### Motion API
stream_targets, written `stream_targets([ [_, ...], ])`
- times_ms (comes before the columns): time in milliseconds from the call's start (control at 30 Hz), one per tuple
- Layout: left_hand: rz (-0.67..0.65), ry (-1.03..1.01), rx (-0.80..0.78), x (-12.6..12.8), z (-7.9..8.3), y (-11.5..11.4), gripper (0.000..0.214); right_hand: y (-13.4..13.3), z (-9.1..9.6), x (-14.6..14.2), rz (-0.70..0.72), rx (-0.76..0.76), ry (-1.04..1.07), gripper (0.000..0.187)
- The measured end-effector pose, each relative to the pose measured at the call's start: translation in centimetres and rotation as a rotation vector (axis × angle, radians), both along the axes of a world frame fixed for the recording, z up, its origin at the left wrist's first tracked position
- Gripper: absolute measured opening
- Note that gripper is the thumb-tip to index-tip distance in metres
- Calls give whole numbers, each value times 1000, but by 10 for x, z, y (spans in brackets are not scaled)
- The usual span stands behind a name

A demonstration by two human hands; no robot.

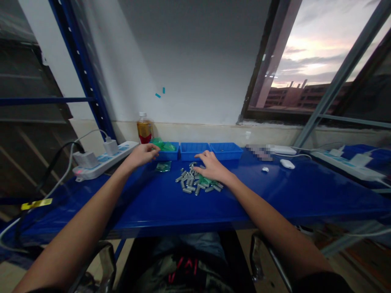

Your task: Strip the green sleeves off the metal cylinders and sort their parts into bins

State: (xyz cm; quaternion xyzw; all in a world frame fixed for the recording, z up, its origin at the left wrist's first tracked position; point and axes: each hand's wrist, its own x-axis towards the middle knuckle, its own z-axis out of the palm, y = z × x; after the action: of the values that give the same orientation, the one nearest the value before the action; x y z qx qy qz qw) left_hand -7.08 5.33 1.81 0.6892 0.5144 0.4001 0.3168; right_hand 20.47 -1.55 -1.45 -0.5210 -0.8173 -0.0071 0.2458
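My left hand (144, 154) hovers at the left end of a blue bin (172, 155) holding crumpled green plastic bags (165, 145). Its fingers are loosely bent, with the thumb a little apart and nothing visible in them. Over the right part of a pile of small silver metal cylinders (187, 189) is my right hand (211, 167), thumb and forefinger spread and its grasp holding nothing I can see. Some green plastic (205, 180) lies among the cylinders below this hand. A flat green packet (163, 166) rests on the blue table between the hands.
Two more blue bins (195, 156) stand in the same row. Behind my left hand is a bottle of amber drink (143, 129). Power strips (91, 169) with plugs and cables lie on both sides. A white earbud case (287, 164) and an earbud (265, 169) are at right.
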Motion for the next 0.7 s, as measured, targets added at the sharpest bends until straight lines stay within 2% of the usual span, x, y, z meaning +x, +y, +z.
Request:
stream_targets([
  [100, -138, 382, 69, -2, -7, 0, 27, -2, 1, -1, 20, -32, -27, 44],
  [233, -234, 564, 49, 0, -17, 0, 50, -4, 1, -2, 30, -81, -60, 44],
  [400, -278, 641, 107, 2, -15, -1, 38, -6, 1, -3, 49, -127, -81, 44],
  [533, -332, 595, 172, 4, -8, -2, 23, -6, 3, -2, 51, -126, -84, 42],
  [700, -186, 500, 277, 4, 3, -8, 26, -4, 3, 2, 49, -118, -82, 43],
])
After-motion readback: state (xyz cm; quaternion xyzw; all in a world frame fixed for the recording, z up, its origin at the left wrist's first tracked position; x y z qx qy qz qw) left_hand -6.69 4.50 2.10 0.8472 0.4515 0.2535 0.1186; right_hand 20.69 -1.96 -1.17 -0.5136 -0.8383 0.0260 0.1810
